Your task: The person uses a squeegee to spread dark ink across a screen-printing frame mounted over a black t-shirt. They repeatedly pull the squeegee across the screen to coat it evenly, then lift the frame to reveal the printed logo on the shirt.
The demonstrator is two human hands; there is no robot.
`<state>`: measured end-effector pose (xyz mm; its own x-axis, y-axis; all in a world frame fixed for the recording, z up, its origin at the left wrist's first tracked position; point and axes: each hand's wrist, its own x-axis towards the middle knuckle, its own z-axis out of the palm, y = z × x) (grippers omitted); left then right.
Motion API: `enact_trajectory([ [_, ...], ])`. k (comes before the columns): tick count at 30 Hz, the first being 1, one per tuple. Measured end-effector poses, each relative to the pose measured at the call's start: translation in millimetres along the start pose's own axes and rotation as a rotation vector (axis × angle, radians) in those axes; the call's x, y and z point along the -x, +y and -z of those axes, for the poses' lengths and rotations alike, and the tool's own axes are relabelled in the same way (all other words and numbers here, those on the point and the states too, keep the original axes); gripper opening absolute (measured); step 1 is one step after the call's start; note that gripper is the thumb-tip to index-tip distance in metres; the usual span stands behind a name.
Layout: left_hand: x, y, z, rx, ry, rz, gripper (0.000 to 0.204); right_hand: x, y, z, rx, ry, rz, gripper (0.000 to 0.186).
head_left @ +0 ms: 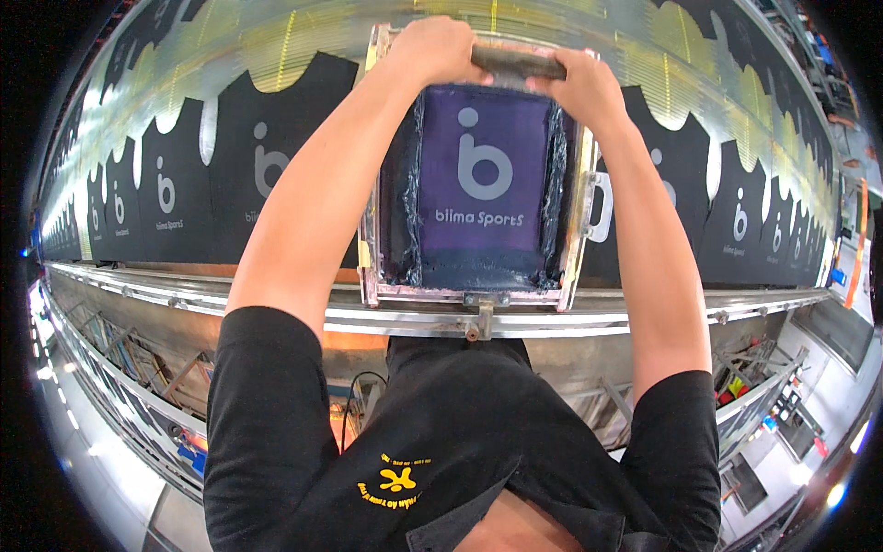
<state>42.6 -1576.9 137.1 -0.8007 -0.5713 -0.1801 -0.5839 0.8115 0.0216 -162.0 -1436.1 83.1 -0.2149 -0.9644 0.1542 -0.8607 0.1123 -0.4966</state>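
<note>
My left hand (440, 55) and my right hand (578, 85) are closed on the two ends of a grey squeegee handle (517, 63) at the far end of a printing screen (487, 235). The screen has a metal frame, a purple middle with a pale letter-shaped logo and lettering, and dark ink smeared along both sides. Its near edge sits by a metal bracket (483, 308) on the rail. Whatever lies directly under the screen is hidden.
Black fabric pieces (244, 225) with white printed logos line the long table (294, 37) on both sides, over a yellowish surface. A metal rail (230, 290) runs along the near edge. Racks and trays (110, 340) stand below at left and right.
</note>
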Motion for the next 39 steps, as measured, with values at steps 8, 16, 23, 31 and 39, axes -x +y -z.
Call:
enact_trajectory([
  [8,114,54,-60,0.061,0.089,0.02,0.046,119,-29,-39,0.016,0.116,0.109,0.044],
  [16,231,106,-88,0.228,0.002,0.051,0.035,238,-63,-35,-0.138,0.053,0.132,0.04],
  [23,64,36,7,0.062,-0.073,0.015,0.051,65,-23,12,0.031,-0.001,0.067,0.049],
  [31,23,23,-37,0.036,0.13,0.026,0.05,33,7,-36,0.125,0.137,0.021,0.058],
  [39,223,112,-83,0.159,0.023,0.027,0.042,247,-60,-45,-0.061,0.153,0.132,0.047],
])
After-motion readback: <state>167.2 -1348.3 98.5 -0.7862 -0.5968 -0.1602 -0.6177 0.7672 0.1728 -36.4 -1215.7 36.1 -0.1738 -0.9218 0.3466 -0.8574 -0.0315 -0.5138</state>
